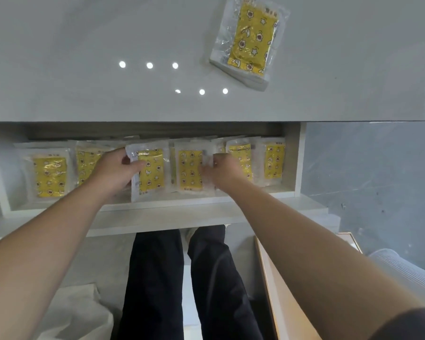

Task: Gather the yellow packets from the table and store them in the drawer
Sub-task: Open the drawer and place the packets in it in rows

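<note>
The grey table (84,94) bears one yellow packet stack (250,40); the drawer (172,204) holds yellow packets (273,165)

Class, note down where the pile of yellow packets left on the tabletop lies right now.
In the head view, the pile of yellow packets lies tilted on the tabletop, upper right, beyond the open drawer.

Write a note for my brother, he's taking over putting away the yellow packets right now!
Left hand: grips a packet inside the drawer.
Right hand: blurred, touching the neighbour packet; grip unclear.
Done: a row of packets lies in the open drawer.
To do: one pile, maybe a single packet, sits on the table. Put it in, then probably close the drawer.
</note>
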The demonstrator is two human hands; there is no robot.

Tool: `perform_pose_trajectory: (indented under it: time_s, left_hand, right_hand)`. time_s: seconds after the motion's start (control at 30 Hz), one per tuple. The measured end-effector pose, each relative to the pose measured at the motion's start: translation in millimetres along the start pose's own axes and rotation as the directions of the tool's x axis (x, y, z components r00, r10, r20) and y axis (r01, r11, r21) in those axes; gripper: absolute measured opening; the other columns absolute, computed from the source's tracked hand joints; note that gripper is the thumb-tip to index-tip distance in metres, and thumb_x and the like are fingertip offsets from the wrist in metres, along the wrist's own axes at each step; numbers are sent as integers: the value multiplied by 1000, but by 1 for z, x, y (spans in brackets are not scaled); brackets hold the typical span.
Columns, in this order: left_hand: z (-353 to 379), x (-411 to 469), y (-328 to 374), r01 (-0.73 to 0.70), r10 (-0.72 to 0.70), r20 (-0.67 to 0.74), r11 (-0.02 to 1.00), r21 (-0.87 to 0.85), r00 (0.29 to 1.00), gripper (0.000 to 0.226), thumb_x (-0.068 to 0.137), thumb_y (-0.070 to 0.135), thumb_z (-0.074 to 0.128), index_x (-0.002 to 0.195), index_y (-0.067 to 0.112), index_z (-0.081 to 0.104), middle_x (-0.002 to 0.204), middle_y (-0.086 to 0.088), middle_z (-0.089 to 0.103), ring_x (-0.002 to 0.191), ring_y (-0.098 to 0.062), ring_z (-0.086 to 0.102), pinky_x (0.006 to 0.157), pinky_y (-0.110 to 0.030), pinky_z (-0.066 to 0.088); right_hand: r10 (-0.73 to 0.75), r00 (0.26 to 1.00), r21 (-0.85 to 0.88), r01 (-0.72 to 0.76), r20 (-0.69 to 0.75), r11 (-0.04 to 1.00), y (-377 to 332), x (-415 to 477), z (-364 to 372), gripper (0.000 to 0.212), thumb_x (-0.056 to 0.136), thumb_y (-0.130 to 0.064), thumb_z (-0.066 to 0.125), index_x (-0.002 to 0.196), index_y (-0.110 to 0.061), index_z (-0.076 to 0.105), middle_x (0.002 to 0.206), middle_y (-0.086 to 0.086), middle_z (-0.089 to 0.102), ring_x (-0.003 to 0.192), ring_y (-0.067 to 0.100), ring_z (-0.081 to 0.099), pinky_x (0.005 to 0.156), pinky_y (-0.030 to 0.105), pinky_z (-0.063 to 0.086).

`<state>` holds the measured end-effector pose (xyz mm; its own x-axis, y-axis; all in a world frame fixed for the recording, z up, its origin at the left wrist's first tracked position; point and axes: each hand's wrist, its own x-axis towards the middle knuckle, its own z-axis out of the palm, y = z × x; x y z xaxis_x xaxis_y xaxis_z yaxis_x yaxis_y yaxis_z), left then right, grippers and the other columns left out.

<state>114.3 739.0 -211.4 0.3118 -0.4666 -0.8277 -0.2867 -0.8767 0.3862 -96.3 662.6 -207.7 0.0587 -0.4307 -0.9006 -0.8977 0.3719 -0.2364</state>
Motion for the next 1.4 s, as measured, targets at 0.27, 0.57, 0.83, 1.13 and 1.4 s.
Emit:
perform_pose_trajectory:
  time_s: [0.27,0.57,0.83,1.13,1.4]
  left_hand:
    - [-8,14,-4,-159,397,-162,661,734,903,60,77,35,75,122,5,51,117,-22,52,108,-39,51,82,-47,46]
    - [-20,36,-8,-364,486,97,492,791,868,37,89,31,49,116,6,55,114,-15,57,101,-33,54,86,-43,43]
    - [-70,46,-41,-322,510,10,529,785,860,49,96,39,39,129,6,52,114,-23,60,103,-40,56,87,-47,46]
    - [-114,49,-79,-304,437,72,491,816,897,39,94,22,40,129,11,52,132,-17,53,111,-40,53,76,-43,51]
    - [-119,55,-87,-186,368,-3,476,860,930,47,90,24,45,135,10,43,132,-20,49,110,-43,51,83,-50,49]
  right_hand:
    - [-465,865,-744,185,-186,642,-26,-1,-9,34,97,-39,47,121,-15,54,102,5,62,95,25,60,80,34,48]
    - [-487,873,-702,368,35,610,-59,20,19,48,93,-24,48,140,-18,40,138,5,44,123,26,44,102,36,35]
    - [-507,861,-663,406,47,629,-90,18,42,58,92,-22,51,146,-18,30,142,5,41,128,29,38,108,39,31]
    - [-526,845,-659,450,96,603,-139,16,107,58,85,-5,52,140,-18,40,137,4,43,123,26,42,98,34,38]
    - [-484,875,-780,288,-22,556,-145,16,124,55,85,-14,54,138,-15,41,134,7,44,126,27,39,110,41,25]
